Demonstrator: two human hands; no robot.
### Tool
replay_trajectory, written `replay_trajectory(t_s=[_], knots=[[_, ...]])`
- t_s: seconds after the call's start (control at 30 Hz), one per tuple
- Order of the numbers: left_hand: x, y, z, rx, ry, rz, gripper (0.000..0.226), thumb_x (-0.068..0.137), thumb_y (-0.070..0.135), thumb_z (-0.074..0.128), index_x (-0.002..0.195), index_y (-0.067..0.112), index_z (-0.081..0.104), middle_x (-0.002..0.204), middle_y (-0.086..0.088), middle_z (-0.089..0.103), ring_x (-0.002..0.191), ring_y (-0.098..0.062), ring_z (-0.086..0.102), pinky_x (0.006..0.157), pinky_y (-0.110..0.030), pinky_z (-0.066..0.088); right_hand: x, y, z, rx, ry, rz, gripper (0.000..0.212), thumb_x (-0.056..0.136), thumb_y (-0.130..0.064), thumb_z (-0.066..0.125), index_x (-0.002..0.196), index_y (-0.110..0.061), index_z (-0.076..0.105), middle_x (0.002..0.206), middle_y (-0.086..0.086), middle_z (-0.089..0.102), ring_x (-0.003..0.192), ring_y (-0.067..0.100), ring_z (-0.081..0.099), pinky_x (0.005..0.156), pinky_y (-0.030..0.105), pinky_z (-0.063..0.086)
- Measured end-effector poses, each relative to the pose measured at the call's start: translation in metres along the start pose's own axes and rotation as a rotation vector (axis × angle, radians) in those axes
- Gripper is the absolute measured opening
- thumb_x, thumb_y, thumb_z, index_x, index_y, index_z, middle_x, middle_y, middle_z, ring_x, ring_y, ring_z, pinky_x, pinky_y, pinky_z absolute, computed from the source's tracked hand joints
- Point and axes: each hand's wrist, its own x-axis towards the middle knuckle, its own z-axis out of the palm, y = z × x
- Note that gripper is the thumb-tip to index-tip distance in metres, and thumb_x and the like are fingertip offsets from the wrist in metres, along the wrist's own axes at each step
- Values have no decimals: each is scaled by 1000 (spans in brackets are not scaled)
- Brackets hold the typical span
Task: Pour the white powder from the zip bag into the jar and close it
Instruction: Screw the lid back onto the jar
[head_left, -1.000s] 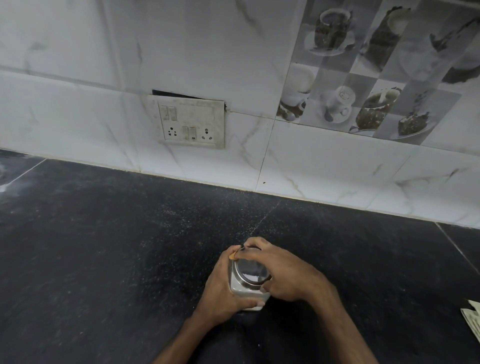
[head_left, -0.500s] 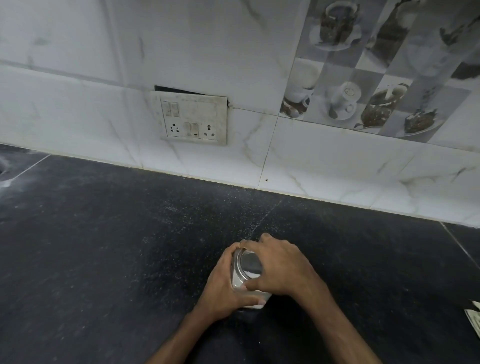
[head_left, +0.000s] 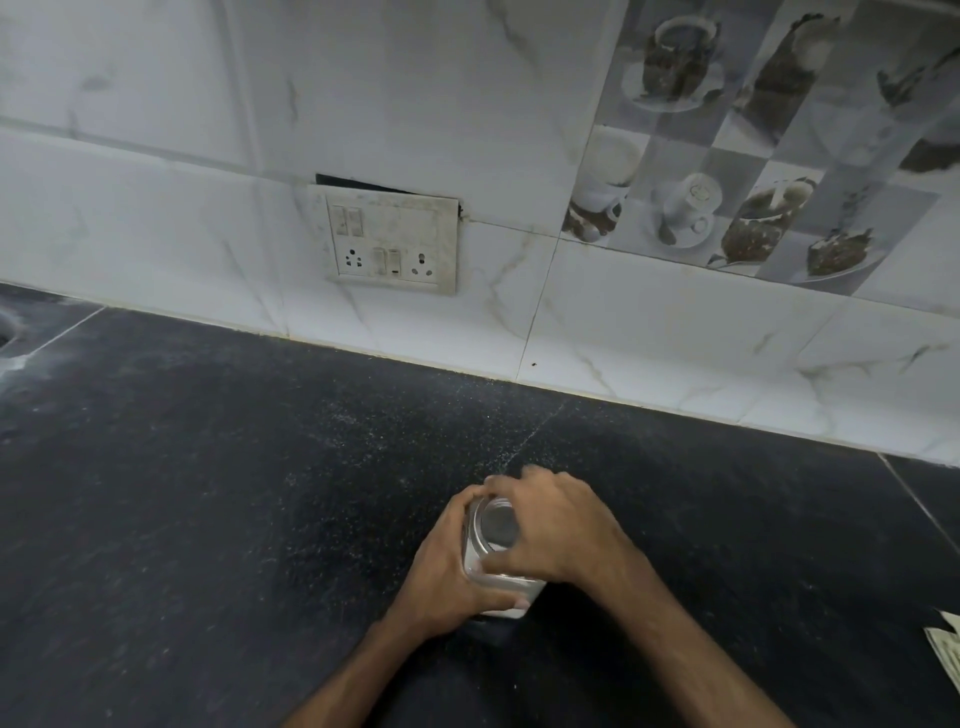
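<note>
Left hand (head_left: 441, 577) clasps the jar (head_left: 498, 587) on the near counter (head_left: 208, 519) while right hand (head_left: 556, 525) grips its lid (head_left: 497, 526); closing looks underway, next likely a final tightening twist

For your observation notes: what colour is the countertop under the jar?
Black with pale speckles, seen in the head view.

Black speckled stone counter (head_left: 208, 519), white dusting across surface. Jar (head_left: 498, 587) stands near front edge, centre. Folded paper (head_left: 948, 654) lies at right edge.
</note>
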Motion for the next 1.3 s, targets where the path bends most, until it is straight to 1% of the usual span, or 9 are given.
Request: replay_trajectory(t_s=[0.1, 0.2, 0.3, 0.43, 0.6, 0.8, 0.9, 1.1, 1.3], knots=[[0, -1, -1, 6, -15, -6, 112, 44, 34, 98, 136, 43, 35, 128, 23, 57, 119, 3, 57, 99, -24, 51, -3, -5, 5, -89, 28, 124, 82, 73, -80, 54, 125, -17, 55, 116, 5, 63, 105, 25, 62, 89, 37, 48], [0, 0, 0, 1, -8, -6, 108, 45, 31, 99, 129, 52, 36, 127, 31, 54, 120, 7, 54, 96, -12, 46, -5, 0, -1, -15, -101, -14, 79, 76, -49, 71, 145, -33, 36, 133, 1, 52, 115, 25, 58, 93, 40, 49], [1, 0, 0, 2, 3, 1, 103, 46, 28, 98, 123, 57, 37, 123, 36, 53, 118, 10, 54, 91, -7, 44, -7, -6, -5, -15, -95, -23, 75, 78, -45, 68, 145, -37, 37, 126, 5, 54, 111, 27, 58, 90, 39, 48], [2, -3, 0, 0, -14, 7, 106, 46, 30, 98, 132, 49, 38, 126, 28, 56, 120, 2, 57, 99, -24, 49, -4, -9, 0, -119, -17, 31, 73, 82, -59, 63, 141, -22, 42, 125, 10, 59, 112, 30, 58, 93, 40, 46], [3, -2, 3, 30, 18, 23, 93, 51, 27, 96, 128, 38, 44, 120, 14, 62, 110, -8, 64, 92, -40, 56, 0, 3, 28, -108, 101, -218, 58, 90, -55, 47, 139, -26, 42, 130, 5, 52, 105, 25, 57, 83, 42, 49], [5, -5, 5, 46, 47, 15, 98, 62, 36, 91, 136, 47, 28, 127, 26, 59, 116, 3, 60, 97, -31, 53, 1, -22, 61, -78, 312, 101, 47, 92, -53, 36, 123, -25, 57, 119, 8, 64, 97, 26, 63, 78, 43, 53], [6, -8, 2, 55, 43, 13, 98, 61, 34, 92, 136, 48, 30, 128, 27, 58, 116, 4, 60, 97, -29, 53, 3, -12, 49, -82, 223, 13, 60, 92, -62, 33, 134, -22, 47, 131, 9, 55, 111, 30, 56, 88, 46, 49], [4, -5, 7, 32, 77, 4, 102, 58, 38, 91, 140, 37, 30, 129, 21, 60, 117, 3, 60, 98, -33, 54, 5, -9, 56, -76, 295, 1, 49, 89, -57, 41, 123, -26, 57, 112, 7, 64, 94, 26, 61, 75, 42, 51], [6, 5, -6, 84, -41, -37, 122, 55, 52, 92, 149, 42, 14, 146, 25, 43, 133, 4, 47, 110, -30, 45, 1, -10, 38, -59, 196, 10, 83, 84, -82, 28, 138, -22, 46, 133, 11, 56, 116, 31, 55, 94, 49, 44]])
